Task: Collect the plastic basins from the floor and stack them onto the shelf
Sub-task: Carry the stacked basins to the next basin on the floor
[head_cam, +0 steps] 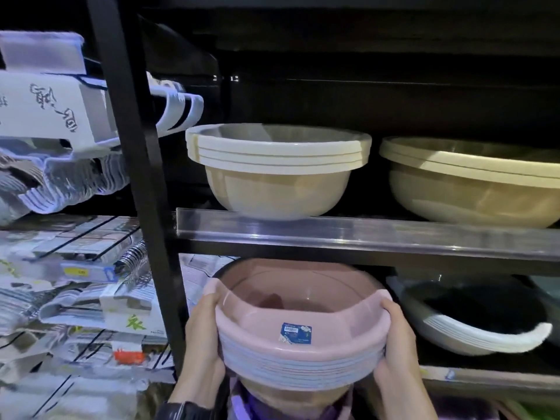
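At the lower centre of the frame, the left hand (202, 338) and the right hand (397, 344) gripped the stack of pink basins (303, 359) from either side, fingers curled around its rims. A blue label (297, 330) sat on the top basin's near wall. The stack was held just below the front edge of the shelf (363, 237), before the lower level. At lower right, tilted white basins (485, 331) lay nested. Above, at mid-frame, a beige basin stack (278, 177) stood on the shelf, with a larger beige stack (472, 189) at the right edge. A black post (136, 147) ran down the left, with white hangers (60, 189) beyond it.
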Motion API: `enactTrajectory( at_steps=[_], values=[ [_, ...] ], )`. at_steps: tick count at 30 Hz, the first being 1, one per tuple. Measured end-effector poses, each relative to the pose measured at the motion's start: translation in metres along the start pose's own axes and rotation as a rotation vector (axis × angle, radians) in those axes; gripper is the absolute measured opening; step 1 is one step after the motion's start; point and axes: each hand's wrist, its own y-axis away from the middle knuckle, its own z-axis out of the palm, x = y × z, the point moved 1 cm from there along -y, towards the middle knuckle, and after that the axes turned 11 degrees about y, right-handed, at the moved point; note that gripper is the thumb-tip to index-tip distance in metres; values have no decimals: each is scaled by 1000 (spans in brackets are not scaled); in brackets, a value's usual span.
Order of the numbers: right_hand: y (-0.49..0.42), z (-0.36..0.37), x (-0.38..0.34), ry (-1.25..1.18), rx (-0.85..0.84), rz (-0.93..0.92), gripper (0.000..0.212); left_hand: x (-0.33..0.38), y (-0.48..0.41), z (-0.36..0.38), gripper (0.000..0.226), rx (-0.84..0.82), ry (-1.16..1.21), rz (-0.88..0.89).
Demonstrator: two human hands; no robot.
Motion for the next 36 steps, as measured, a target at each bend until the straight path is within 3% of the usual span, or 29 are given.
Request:
enactTrajectory(
  at_steps=[10,16,21,23,24,26,28,30,36],
  values=[
    [-69,0,3,91,27,36,24,-31,-36,31,16,68,0,-61],
    [-91,-4,18,239,4,43,38,-35,-61,32,28,32,-86,-64],
    [-86,-24,17,412,-168,-8,35,-30,-72,20,28,-92,-307,-69],
    [-83,-43,22,518,-262,-92,58,-25,-70,4,23,-178,-467,-6],
    [-81,-53,26,579,-312,-148,81,-23,-63,-8,41,-264,-539,36],
    [-72,-63,36,686,-407,-265,122,-33,-50,-34,113,-397,-669,115],
    [-67,-60,45,726,-422,-359,137,-45,-40,-43,145,-474,-725,236],
    [-65,-52,50,714,-369,-411,142,-52,-38,-38,150,-470,-726,314],
    [-74,-36,45,673,-350,-405,151,-44,-55,-26,138,-420,-746,287]
  ],
)
